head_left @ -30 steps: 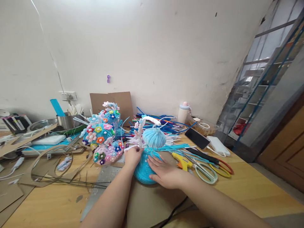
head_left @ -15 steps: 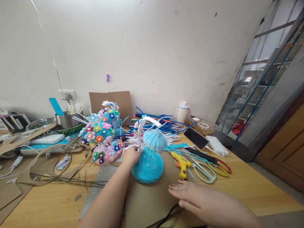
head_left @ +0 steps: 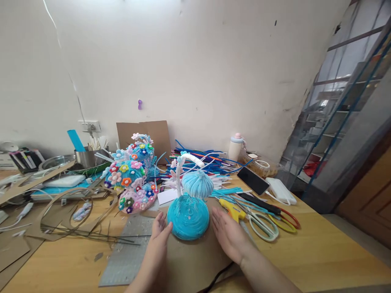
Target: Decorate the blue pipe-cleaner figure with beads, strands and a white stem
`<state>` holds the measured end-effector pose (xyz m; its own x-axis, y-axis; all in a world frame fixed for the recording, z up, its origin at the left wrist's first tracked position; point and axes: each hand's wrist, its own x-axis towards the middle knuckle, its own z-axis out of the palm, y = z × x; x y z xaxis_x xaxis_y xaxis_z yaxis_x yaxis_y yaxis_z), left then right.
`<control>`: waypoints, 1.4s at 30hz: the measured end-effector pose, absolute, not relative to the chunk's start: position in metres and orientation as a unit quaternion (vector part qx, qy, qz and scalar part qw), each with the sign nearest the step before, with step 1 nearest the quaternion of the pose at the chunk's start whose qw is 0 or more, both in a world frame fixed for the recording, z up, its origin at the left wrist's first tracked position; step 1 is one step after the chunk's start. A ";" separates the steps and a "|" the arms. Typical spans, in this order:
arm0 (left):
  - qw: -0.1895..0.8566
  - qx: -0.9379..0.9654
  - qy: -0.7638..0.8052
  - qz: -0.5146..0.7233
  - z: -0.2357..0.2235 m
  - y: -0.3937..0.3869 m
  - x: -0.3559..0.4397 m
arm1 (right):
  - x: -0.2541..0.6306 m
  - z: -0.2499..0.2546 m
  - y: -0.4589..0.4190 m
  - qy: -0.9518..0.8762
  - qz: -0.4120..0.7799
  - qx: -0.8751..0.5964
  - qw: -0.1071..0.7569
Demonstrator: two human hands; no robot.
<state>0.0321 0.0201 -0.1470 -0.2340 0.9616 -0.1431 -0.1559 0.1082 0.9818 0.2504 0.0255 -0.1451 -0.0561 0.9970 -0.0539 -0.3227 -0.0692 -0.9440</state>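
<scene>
Before me, upright on a brown cardboard sheet [head_left: 183, 264], stands a small lamp-shaped craft piece [head_left: 188, 219] with a round blue base, a curved white stem and a pleated light-blue shade [head_left: 198, 184]. My left hand [head_left: 160, 230] is beside the left edge of the base, thumb apart from the fingers; whether it touches the base I cannot tell. My right hand [head_left: 230, 236] lies to the right of the base with its fingers stretched out and holds nothing. Just past it is a yellow glue gun [head_left: 233, 210], partly hidden by that hand.
Flower-covered craft lamps [head_left: 134, 175] stand to the left, near a grey cutting mat [head_left: 122, 252]. Behind lie heaped pipe cleaners [head_left: 210, 156] and a bottle [head_left: 235, 147]. Scissors [head_left: 264, 226], a phone [head_left: 253, 181] and a white power bank [head_left: 281, 190] are at the right.
My left hand has let go of the white stem and come down to the left of the base. My right hand has moved up and left, closer to the base.
</scene>
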 end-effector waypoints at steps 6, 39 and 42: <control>0.539 0.315 0.504 0.598 -0.152 0.025 0.034 | 0.236 -0.127 0.021 -0.359 0.656 -0.408 0.524; 0.070 0.673 0.484 0.555 0.000 0.030 0.044 | 0.270 -0.012 0.038 -0.628 0.163 -0.410 0.641; 0.074 0.710 0.458 0.530 0.022 0.040 0.057 | 0.264 0.002 0.059 -0.681 0.175 -0.407 0.583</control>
